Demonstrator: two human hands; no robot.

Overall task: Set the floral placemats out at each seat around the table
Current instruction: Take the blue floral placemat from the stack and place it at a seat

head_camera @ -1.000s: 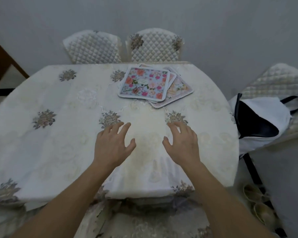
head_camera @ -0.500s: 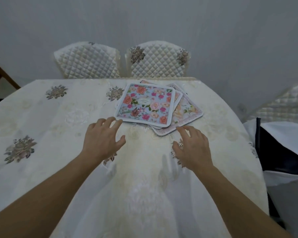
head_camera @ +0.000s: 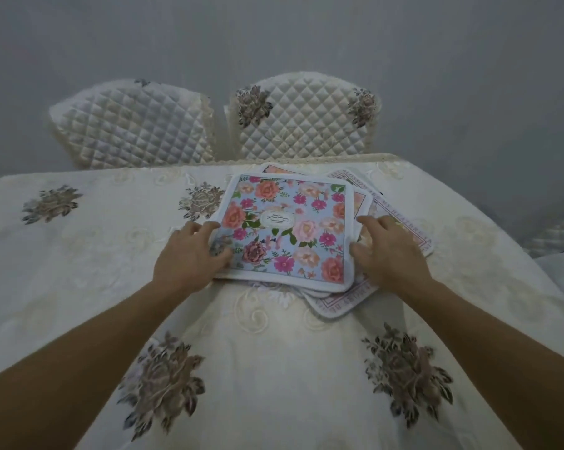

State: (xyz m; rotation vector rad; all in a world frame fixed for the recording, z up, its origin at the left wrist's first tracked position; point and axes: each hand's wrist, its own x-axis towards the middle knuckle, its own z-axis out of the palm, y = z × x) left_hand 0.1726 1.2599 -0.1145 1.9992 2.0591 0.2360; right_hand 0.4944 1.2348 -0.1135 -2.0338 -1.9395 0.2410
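A loose stack of floral placemats (head_camera: 400,219) lies at the far middle of the table. The top placemat (head_camera: 284,225) is blue with pink and orange roses and a white border. My left hand (head_camera: 190,254) rests on its left edge, thumb over the printed face, fingers curled at the border. My right hand (head_camera: 387,251) is at its right edge, fingers bent against the border and lying partly over the pale mats beneath. Both hands touch the top mat, which still lies flat on the stack.
The table wears a cream embroidered cloth (head_camera: 79,271) with brown flower patches. Two quilted cream chairs, one at the left (head_camera: 131,125) and one at the right (head_camera: 303,118), stand at the far side against a grey wall. Another quilted seat edge (head_camera: 556,235) shows at the right.
Both hands have moved forward from the bare cloth to the stack and now sit on the two sides of the top placemat. The camera has leaned in closer to the table.
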